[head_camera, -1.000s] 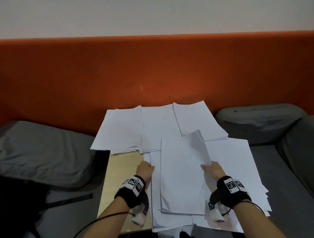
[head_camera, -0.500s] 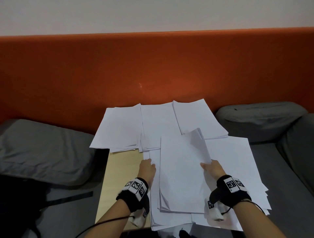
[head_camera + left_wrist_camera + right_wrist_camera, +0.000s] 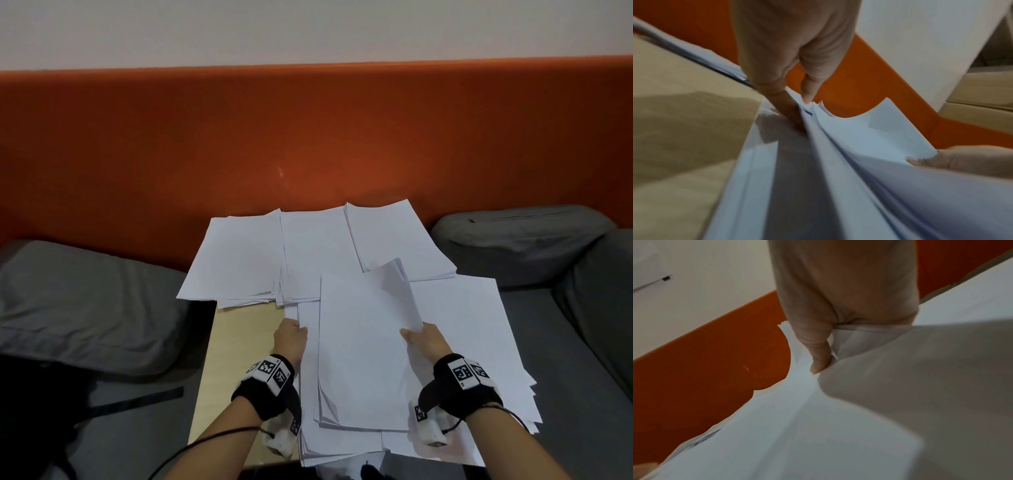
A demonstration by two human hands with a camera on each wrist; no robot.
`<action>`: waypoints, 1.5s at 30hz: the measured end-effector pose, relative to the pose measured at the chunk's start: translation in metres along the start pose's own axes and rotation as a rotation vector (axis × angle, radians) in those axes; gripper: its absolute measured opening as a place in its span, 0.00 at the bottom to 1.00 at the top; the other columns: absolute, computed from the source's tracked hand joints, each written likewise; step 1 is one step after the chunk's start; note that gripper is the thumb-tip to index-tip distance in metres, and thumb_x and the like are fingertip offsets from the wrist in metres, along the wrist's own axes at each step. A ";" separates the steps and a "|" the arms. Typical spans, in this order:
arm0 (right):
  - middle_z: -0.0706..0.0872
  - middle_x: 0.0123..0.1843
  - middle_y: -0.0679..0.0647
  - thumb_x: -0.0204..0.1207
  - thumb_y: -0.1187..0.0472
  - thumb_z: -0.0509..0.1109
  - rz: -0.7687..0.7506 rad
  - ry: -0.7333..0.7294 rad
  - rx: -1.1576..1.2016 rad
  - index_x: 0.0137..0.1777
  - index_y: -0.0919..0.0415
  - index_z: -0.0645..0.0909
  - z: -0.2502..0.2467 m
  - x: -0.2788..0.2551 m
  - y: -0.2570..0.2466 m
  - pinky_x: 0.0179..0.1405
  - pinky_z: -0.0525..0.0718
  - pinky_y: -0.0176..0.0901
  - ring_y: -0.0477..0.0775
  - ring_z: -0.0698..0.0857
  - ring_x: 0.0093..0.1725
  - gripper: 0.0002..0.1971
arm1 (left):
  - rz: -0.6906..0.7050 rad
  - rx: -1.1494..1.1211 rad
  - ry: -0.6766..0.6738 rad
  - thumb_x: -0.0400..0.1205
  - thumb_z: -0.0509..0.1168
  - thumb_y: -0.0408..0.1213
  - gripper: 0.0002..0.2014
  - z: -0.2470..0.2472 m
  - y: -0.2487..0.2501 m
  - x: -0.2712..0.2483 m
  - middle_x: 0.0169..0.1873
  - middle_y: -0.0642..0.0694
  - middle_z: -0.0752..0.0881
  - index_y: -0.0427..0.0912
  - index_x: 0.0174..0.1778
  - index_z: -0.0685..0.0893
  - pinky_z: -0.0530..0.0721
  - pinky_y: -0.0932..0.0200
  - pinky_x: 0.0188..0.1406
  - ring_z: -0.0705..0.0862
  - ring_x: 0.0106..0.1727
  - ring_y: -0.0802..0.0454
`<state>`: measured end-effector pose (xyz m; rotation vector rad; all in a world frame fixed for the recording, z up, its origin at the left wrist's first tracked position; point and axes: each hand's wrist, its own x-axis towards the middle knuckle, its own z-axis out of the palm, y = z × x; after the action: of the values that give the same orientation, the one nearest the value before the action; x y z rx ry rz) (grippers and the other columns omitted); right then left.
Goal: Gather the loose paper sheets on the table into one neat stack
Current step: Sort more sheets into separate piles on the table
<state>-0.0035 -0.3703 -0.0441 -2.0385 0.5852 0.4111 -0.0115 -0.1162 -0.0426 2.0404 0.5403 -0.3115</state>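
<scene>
White paper sheets cover a light wooden table (image 3: 239,346). Three piles lie across the far edge: left pile (image 3: 236,257), middle pile (image 3: 313,253), right pile (image 3: 394,240). In front, a bundle of sheets (image 3: 363,356) is lifted over a spread of loose sheets (image 3: 479,342). My right hand (image 3: 423,339) pinches the bundle's right edge, thumb (image 3: 818,352) on top, so that edge curls up. My left hand (image 3: 291,337) grips the left edge of the near sheets (image 3: 818,146), thumb above and fingers (image 3: 781,104) under.
An orange padded backrest (image 3: 308,137) runs behind the table. Grey cushions lie at the left (image 3: 78,301) and the right (image 3: 520,240). The far piles overhang the table's left edge. Bare wood shows only at the near left.
The left hand has slid forward along the left edge of the sheets. The right hand and the lifted bundle have barely moved.
</scene>
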 end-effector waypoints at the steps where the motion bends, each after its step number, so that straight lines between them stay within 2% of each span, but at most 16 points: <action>1: 0.80 0.35 0.58 0.77 0.61 0.67 0.001 -0.002 0.002 0.34 0.59 0.74 0.000 0.000 0.000 0.45 0.75 0.47 0.61 0.80 0.42 0.11 | -0.008 0.012 -0.030 0.82 0.58 0.34 0.08 0.000 0.000 0.000 0.50 0.40 0.77 0.35 0.54 0.75 0.71 0.61 0.46 0.78 0.50 0.45; 3: 0.80 0.37 0.59 0.78 0.62 0.67 0.005 -0.010 0.011 0.34 0.59 0.74 0.000 -0.001 0.000 0.44 0.75 0.46 0.60 0.80 0.42 0.11 | 0.020 0.045 -0.061 0.83 0.59 0.37 0.11 0.002 -0.002 -0.002 0.52 0.38 0.78 0.31 0.54 0.76 0.71 0.63 0.44 0.80 0.51 0.43; 6: 0.80 0.40 0.60 0.78 0.62 0.66 0.002 -0.013 0.051 0.42 0.65 0.77 -0.003 -0.004 -0.001 0.44 0.74 0.46 0.60 0.79 0.43 0.06 | 0.165 0.092 -0.043 0.83 0.60 0.32 0.15 -0.004 0.007 -0.007 0.31 0.45 0.72 0.40 0.30 0.67 0.64 0.71 0.22 0.69 0.29 0.56; 10: 0.79 0.38 0.60 0.79 0.63 0.66 -0.008 -0.034 0.145 0.48 0.69 0.77 -0.008 -0.012 -0.006 0.34 0.73 0.43 0.57 0.77 0.37 0.07 | 0.425 0.013 0.036 0.81 0.62 0.28 0.16 -0.025 0.022 -0.021 0.23 0.52 0.68 0.41 0.28 0.69 0.68 0.73 0.24 0.67 0.27 0.57; 12: 0.80 0.38 0.59 0.79 0.61 0.66 -0.007 -0.053 0.193 0.50 0.68 0.78 -0.009 -0.015 -0.009 0.37 0.75 0.44 0.57 0.79 0.37 0.08 | 0.378 -0.176 0.081 0.81 0.63 0.28 0.13 -0.031 0.021 -0.021 0.23 0.43 0.74 0.39 0.29 0.76 0.73 0.67 0.29 0.72 0.26 0.51; 15: 0.82 0.40 0.58 0.79 0.61 0.67 -0.034 -0.070 0.229 0.54 0.67 0.77 -0.004 -0.019 -0.018 0.37 0.77 0.43 0.57 0.81 0.40 0.10 | 0.133 -0.488 -0.046 0.85 0.58 0.38 0.12 -0.033 0.007 -0.011 0.31 0.42 0.82 0.37 0.39 0.80 0.77 0.56 0.38 0.81 0.35 0.53; 18: 0.78 0.34 0.55 0.79 0.63 0.67 -0.055 -0.097 0.168 0.51 0.68 0.76 0.010 -0.026 -0.026 0.31 0.72 0.41 0.53 0.76 0.33 0.08 | -0.007 -0.489 -0.245 0.83 0.58 0.54 0.22 -0.026 -0.004 -0.008 0.60 0.44 0.83 0.42 0.66 0.76 0.77 0.52 0.65 0.82 0.62 0.45; 20: 0.78 0.35 0.56 0.79 0.62 0.66 -0.047 -0.138 0.136 0.51 0.69 0.76 0.021 -0.030 -0.030 0.32 0.72 0.41 0.53 0.76 0.33 0.08 | 0.081 -0.469 -0.216 0.84 0.62 0.41 0.19 -0.024 -0.004 -0.013 0.68 0.42 0.78 0.40 0.69 0.74 0.74 0.51 0.70 0.79 0.65 0.46; 22: 0.82 0.40 0.58 0.79 0.61 0.67 -0.062 -0.149 0.121 0.55 0.68 0.77 0.029 -0.032 -0.032 0.37 0.77 0.43 0.56 0.80 0.38 0.11 | 0.188 -0.458 -0.186 0.83 0.62 0.30 0.13 -0.032 0.001 -0.020 0.65 0.37 0.82 0.43 0.63 0.78 0.76 0.44 0.70 0.82 0.62 0.45; 26: 0.85 0.57 0.56 0.77 0.62 0.71 -0.157 -0.169 0.406 0.63 0.64 0.78 0.027 -0.037 -0.050 0.46 0.81 0.42 0.54 0.84 0.51 0.16 | 0.404 -0.485 -0.204 0.83 0.61 0.28 0.12 -0.068 0.032 -0.045 0.53 0.46 0.88 0.48 0.56 0.81 0.84 0.45 0.58 0.87 0.54 0.48; 31: 0.88 0.61 0.53 0.45 0.42 0.86 -0.363 -0.389 0.699 0.66 0.57 0.76 0.008 -0.044 -0.086 0.53 0.86 0.44 0.52 0.87 0.58 0.46 | 0.681 -0.511 -0.147 0.82 0.59 0.26 0.11 -0.109 0.075 -0.078 0.42 0.56 0.91 0.46 0.53 0.81 0.86 0.64 0.43 0.89 0.44 0.58; 33: 0.91 0.52 0.51 0.43 0.44 0.87 -0.459 -0.387 0.710 0.58 0.59 0.81 0.000 -0.055 -0.106 0.47 0.87 0.40 0.50 0.90 0.51 0.41 | 0.754 -0.518 -0.093 0.82 0.60 0.28 0.10 -0.118 0.083 -0.082 0.41 0.57 0.91 0.46 0.52 0.81 0.86 0.64 0.43 0.89 0.44 0.59; 37: 0.89 0.43 0.49 0.70 0.66 0.75 -0.661 -0.156 0.694 0.47 0.57 0.84 -0.016 -0.077 -0.141 0.40 0.86 0.36 0.42 0.89 0.38 0.07 | 0.837 -0.559 0.021 0.80 0.66 0.43 0.05 -0.131 0.093 -0.083 0.40 0.60 0.90 0.51 0.51 0.82 0.84 0.66 0.42 0.88 0.44 0.63; 40: 0.89 0.42 0.49 0.72 0.68 0.73 -0.730 -0.118 0.653 0.45 0.57 0.84 -0.021 -0.080 -0.147 0.37 0.86 0.33 0.43 0.89 0.37 0.06 | 0.837 -0.573 0.025 0.72 0.66 0.56 0.15 -0.132 0.093 -0.082 0.39 0.58 0.90 0.51 0.48 0.84 0.85 0.66 0.39 0.88 0.42 0.62; 42: 0.90 0.44 0.52 0.71 0.67 0.74 -0.709 -0.127 0.588 0.48 0.60 0.85 -0.018 -0.079 -0.141 0.38 0.86 0.34 0.46 0.89 0.40 0.07 | 0.787 -0.559 0.031 0.72 0.68 0.53 0.12 -0.124 0.086 -0.074 0.38 0.57 0.90 0.51 0.45 0.85 0.85 0.62 0.39 0.88 0.41 0.61; 45: 0.90 0.49 0.55 0.69 0.65 0.76 -0.617 -0.161 0.532 0.54 0.63 0.84 -0.010 -0.071 -0.130 0.43 0.87 0.41 0.55 0.88 0.48 0.13 | 0.651 -0.559 0.058 0.77 0.69 0.33 0.05 -0.106 0.077 -0.061 0.33 0.59 0.90 0.49 0.41 0.85 0.83 0.58 0.40 0.87 0.36 0.64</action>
<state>0.0108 -0.3042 0.0881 -1.5460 -0.0537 0.0348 -0.0270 -0.0728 0.0945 1.5676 -0.0323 0.2673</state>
